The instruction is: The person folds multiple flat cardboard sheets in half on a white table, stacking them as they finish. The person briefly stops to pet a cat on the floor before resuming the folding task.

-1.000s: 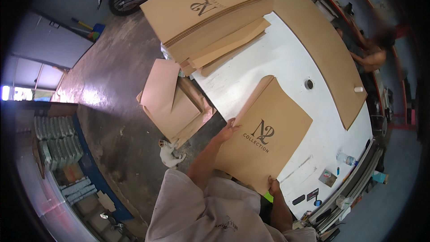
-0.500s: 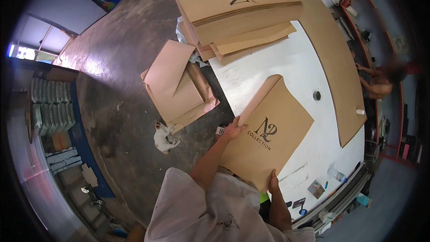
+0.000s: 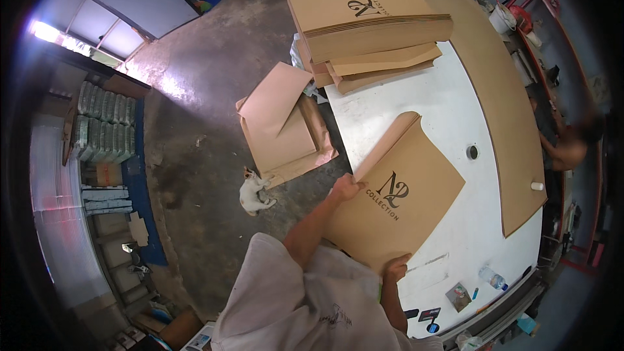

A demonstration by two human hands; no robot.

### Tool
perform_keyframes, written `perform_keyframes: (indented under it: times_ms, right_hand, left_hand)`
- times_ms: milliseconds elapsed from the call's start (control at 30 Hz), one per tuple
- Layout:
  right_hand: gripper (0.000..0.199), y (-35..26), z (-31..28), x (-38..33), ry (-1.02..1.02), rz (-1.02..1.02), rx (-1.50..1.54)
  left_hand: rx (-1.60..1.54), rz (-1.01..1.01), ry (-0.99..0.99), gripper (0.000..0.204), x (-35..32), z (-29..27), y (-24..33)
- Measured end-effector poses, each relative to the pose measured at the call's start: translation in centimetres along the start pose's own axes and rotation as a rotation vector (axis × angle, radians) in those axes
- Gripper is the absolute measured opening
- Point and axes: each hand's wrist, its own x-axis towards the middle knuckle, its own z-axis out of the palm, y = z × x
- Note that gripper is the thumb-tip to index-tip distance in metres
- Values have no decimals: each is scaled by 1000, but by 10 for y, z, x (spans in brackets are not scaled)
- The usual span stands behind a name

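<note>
Head view: The left hand [image 3: 349,187] pinches the left edge of one brown paper sheet [image 3: 426,188], which has one dark printed emblem [image 3: 392,188] with lettering. The right hand [image 3: 395,266] touches its near corner; finger closure cannot be told. The sheet's left side curls. Beyond the grip: one similarly printed stack [image 3: 338,42]. Right of the grip: one clear plastic bottle [image 3: 493,278] on the white table [image 3: 377,101].

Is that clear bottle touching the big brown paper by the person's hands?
Apart. The head view shows white tabletop between the clear bottle and the brown paper.
</note>
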Motion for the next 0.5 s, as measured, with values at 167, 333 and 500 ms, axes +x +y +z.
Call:
perform_keyframes:
  times_ms: [167,333,500]
  right_hand:
    - [95,-13,-28,24,81,-122,26]
    - [90,-35,-74,41,157,-278,128]
    - [81,-65,-103,35,214,-492,277]
  left_hand:
    - [54,94,161,74,-21,27,9]
    - [-9,154,205,71,-69,22,41]
    - [-167,210,262,72,-82,9,57]
